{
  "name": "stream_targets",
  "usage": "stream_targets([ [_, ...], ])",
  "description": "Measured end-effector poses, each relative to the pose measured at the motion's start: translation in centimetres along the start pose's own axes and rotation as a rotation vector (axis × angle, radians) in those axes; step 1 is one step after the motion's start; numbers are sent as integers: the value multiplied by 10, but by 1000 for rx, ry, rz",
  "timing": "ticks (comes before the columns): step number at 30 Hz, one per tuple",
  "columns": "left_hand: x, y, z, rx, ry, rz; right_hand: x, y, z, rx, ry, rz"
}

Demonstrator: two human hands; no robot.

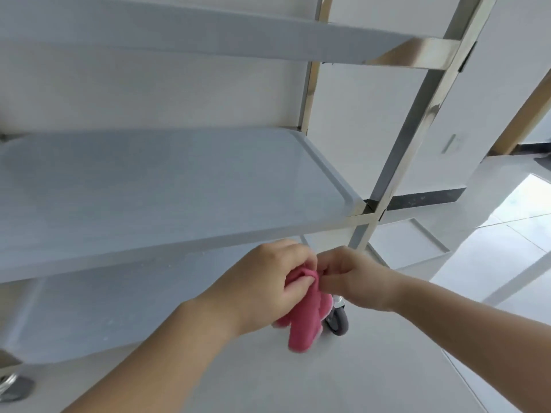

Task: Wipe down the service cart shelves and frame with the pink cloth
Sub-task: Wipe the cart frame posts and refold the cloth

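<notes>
head view: the pink cloth (304,317) hangs at about 6 o'clock in the picture, bunched up and dangling in the air in front of the service cart (179,189). the left hand (268,281) is closed around the top of the cloth. the right hand (354,275) sits at 3 o'clock from the left hand, and its fingertips (323,278) pinch the same top edge. the two hands touch there. the middle shelf (149,186) is just above the hands, at 12 o'clock. the lower shelf (119,308) is at 9 o'clock. a shiny frame post (411,138) goes up toward 1 o'clock, and a little wheel (338,321) peeks out behind the cloth.

it looks like the hands are folding the cloth to make a neat pad. to do it well, make it flat and smooth, with a clean side out. then press it flat on a shelf and rub from the far side to the near side, and get into the corners and along the post.
</notes>
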State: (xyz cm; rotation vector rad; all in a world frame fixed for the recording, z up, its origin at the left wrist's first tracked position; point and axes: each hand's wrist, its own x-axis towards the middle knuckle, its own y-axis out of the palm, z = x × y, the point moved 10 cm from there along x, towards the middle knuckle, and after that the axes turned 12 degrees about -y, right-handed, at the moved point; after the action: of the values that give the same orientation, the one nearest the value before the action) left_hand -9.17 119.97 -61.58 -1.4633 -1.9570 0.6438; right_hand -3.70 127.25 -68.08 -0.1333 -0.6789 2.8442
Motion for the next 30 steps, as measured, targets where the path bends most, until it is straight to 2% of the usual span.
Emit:
stream_targets([
  [3, 1, 4, 24, 43, -120, -51, 11, 9, -6, -4, -38, 63],
  [5, 1, 9, 37, 84, -179, -64, 13, 19, -12, 23, -60, 171],
  [8, 3, 24, 56, 143, -272, -61, 12, 33, -33, -84, -33, 306],
  [10, 3, 33, 69, 140, -341, -57, 13, 37, -43, -121, -40, 268],
  [13, -1, 48, 90, 136, -439, 10, 19, 26, -51, -280, -128, 111],
  [17, -12, 64, 124, 173, -524, 133, 36, 23, -81, -529, -77, 176],
  [22, -19, 72, 203, 201, -674, 194, 65, 34, -111, -536, -22, 184],
  [25, -6, 71, 233, 202, -687, 137, 78, 35, -129, -546, 33, 169],
  [28, 11, 57, 247, 248, -655, -54, 94, 20, -147, -559, 94, 65],
  [30, 15, 45, 255, 289, -630, -170, 106, 7, -161, -661, 128, 4],
])
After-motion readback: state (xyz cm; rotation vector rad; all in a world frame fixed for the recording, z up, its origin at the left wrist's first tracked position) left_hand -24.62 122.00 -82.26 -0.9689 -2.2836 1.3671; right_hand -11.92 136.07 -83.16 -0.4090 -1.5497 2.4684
